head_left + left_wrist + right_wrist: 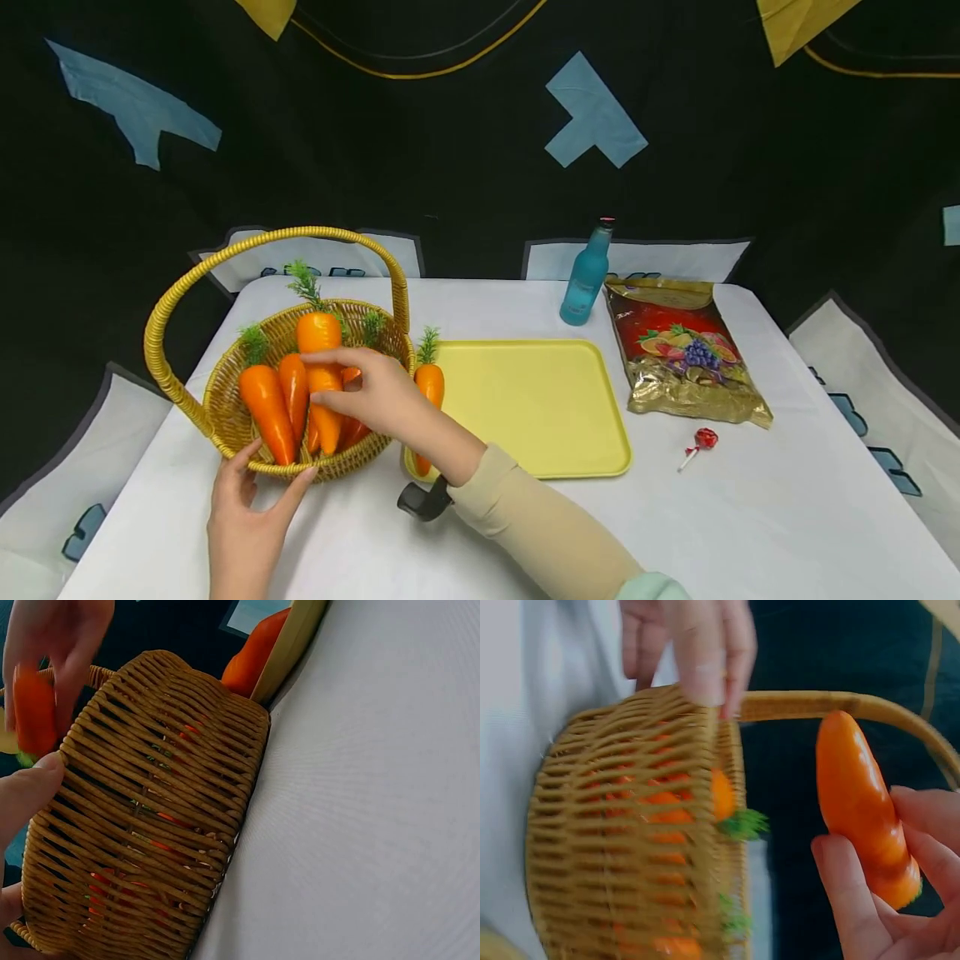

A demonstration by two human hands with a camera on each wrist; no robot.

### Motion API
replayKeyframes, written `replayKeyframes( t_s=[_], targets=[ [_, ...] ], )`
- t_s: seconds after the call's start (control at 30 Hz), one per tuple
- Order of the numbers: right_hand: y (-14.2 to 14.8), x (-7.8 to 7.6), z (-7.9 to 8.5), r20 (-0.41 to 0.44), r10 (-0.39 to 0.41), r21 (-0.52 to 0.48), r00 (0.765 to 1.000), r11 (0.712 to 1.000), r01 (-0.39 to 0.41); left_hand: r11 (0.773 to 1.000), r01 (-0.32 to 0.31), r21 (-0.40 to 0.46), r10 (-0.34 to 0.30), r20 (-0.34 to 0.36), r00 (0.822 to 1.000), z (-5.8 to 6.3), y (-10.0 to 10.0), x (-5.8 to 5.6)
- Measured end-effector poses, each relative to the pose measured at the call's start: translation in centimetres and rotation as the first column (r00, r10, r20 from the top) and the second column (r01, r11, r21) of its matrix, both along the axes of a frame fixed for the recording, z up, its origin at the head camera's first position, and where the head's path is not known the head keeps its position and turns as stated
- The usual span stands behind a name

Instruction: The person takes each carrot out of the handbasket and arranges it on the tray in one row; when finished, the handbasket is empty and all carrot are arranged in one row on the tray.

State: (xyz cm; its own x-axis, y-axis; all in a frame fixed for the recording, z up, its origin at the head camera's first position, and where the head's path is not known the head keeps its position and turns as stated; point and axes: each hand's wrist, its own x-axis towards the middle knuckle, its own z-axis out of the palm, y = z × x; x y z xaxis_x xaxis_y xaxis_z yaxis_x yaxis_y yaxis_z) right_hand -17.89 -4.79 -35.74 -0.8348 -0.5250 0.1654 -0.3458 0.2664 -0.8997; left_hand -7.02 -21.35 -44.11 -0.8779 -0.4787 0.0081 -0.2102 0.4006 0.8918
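Observation:
A yellow wicker basket (360, 458) with a tall arched handle stands at the left of the table, holding several orange toy carrots (267, 412) with green tops. Above them my right hand (378, 396) pinches one carrot (861, 806) between thumb and fingers, its leafy end toward the far side. My left hand (243, 521) grips the near rim of the basket, with the thumb (30, 791) on the outside of the weave. Another carrot (429, 385) lies along the left edge of a yellow tray (532, 408), just right of the basket.
Behind the tray stands a blue bottle (585, 279). A red and gold fruit-print bag (686, 350) lies to its right, with a red-wrapped lollipop (705, 439) in front. A dark patterned cloth (480, 150) hangs behind the white table.

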Motion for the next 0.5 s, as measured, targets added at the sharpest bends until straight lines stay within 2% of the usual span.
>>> replayKeyframes(
  t_s=[0.1, 0.2, 0.33, 0.5],
  targets=[
    [2.2, 1.1, 0.5, 0.022, 0.043, -0.044, 0.999, 0.998, -0.042, 1.000, -0.016, 0.002, 0.016, -0.006, 1.000, 0.0, -0.2, 0.3],
    [4.8, 1.9, 0.2, 0.060, 0.031, -0.058, 0.998, 0.998, -0.027, 1.000, -0.014, -0.001, 0.014, -0.004, 1.000, -0.1, -0.3, 0.3],
    [8.0, 2.5, -1.2, 0.151, -0.050, -0.072, 0.987, 0.996, 0.061, 1.000, 0.001, 0.000, -0.001, -0.002, 1.000, -0.2, -0.3, 0.2],
    [10.8, 2.2, -3.8, 0.235, -0.177, -0.054, 0.956, 0.979, 0.195, 1.000, 0.006, 0.009, -0.006, -0.012, 1.000, -0.3, -0.1, 0.0]
  ],
)
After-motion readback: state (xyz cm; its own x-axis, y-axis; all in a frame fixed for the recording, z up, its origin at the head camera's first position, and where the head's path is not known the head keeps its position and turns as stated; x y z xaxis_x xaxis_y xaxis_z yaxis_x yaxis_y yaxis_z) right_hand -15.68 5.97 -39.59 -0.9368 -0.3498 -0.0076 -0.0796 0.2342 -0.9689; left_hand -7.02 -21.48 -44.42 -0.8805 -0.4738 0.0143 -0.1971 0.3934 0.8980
